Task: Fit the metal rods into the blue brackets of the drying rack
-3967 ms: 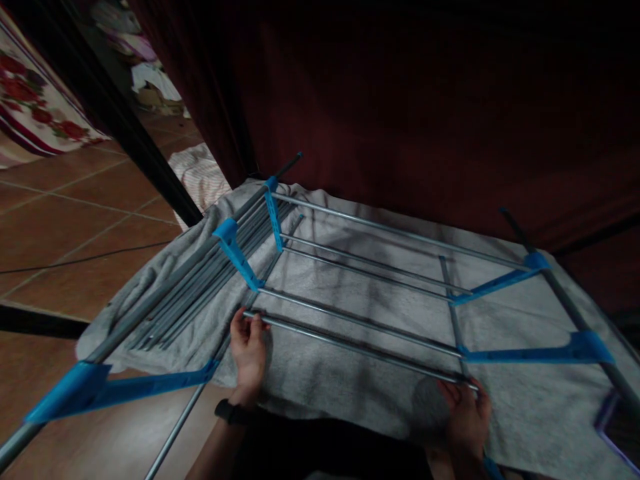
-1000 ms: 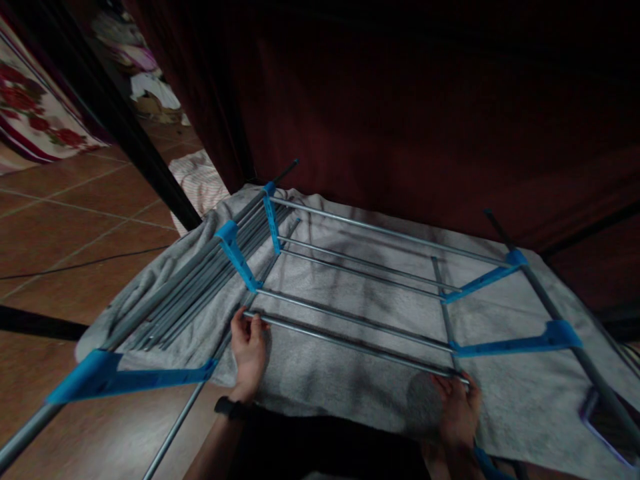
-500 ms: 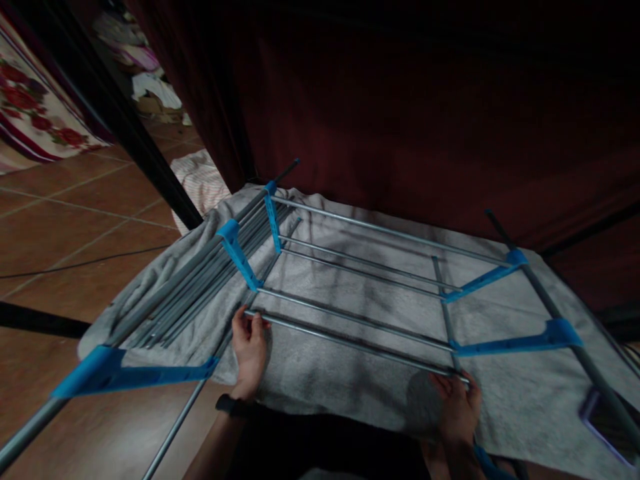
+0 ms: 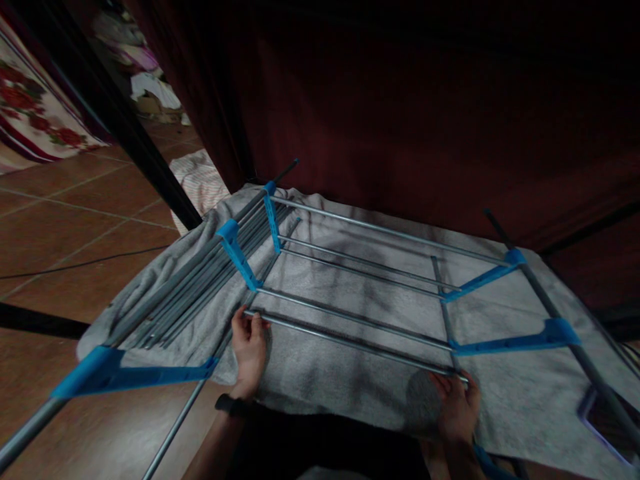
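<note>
A grey metal tube (image 4: 345,342) lies crosswise in front of me, held at both ends. My left hand (image 4: 249,350) pinches its left end, close to the rack's left side. At the other end, my right hand (image 4: 457,403) has its fingers closed around the tube. Beyond it stands a partly built rack of grey tubes with blue plastic brackets; one left bracket (image 4: 240,257) and one right bracket (image 4: 517,337) carry a crossbar (image 4: 350,319) parallel to the held tube. Another blue bracket (image 4: 125,373) sits nearer me on the left.
Several loose grey tubes (image 4: 200,287) lie bundled on the grey blanket (image 4: 320,393) at left. A phone (image 4: 607,423) rests at the right edge. Dark red curtain (image 4: 400,120) hangs behind, and a black post (image 4: 135,147) slants at left above the tiled floor (image 4: 90,227).
</note>
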`<state>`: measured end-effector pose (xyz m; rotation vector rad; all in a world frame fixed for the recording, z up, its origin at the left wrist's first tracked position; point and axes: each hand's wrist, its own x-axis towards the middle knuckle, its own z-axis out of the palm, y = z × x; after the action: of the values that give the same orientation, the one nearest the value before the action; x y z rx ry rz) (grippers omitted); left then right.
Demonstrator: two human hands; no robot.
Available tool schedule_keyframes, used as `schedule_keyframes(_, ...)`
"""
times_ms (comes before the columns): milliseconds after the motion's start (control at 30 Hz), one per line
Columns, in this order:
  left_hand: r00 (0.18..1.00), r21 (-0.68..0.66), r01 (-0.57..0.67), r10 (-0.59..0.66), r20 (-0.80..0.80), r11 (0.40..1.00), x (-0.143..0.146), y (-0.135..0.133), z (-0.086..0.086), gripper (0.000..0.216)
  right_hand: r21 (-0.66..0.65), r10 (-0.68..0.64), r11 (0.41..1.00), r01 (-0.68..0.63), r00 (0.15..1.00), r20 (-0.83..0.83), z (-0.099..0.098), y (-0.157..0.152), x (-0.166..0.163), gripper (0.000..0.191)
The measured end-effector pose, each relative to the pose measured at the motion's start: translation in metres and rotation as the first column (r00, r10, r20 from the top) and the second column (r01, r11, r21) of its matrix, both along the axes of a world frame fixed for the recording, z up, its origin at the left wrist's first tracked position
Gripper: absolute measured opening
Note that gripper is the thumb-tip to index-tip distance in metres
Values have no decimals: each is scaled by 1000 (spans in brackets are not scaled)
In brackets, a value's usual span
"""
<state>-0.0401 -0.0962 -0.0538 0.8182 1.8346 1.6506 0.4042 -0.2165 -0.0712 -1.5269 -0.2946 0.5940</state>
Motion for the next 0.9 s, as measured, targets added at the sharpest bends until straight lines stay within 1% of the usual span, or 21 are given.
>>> schedule_keyframes(367, 999, 28, -5, 3, 45, 1000, -1, 2, -3, 48, -4, 4, 1000, -4, 1000, 28, -10, -1, 5, 67)
schedule_keyframes(567, 1000, 21, 4, -5, 23, 1000, -1, 0, -2, 48, -11, 7, 1000, -7, 1000, -22, -1, -1, 0, 61)
schedule_keyframes(767, 1000, 30, -4, 4, 7, 1000, -1, 2, -1, 47, 9, -11, 1000, 11, 999, -45, 7, 1, -4, 63)
schedule_keyframes(900, 1000, 3, 0, 0, -6, 1000, -1, 2, 1, 47, 20, 11, 1000, -10, 999, -46, 8, 1, -4, 62)
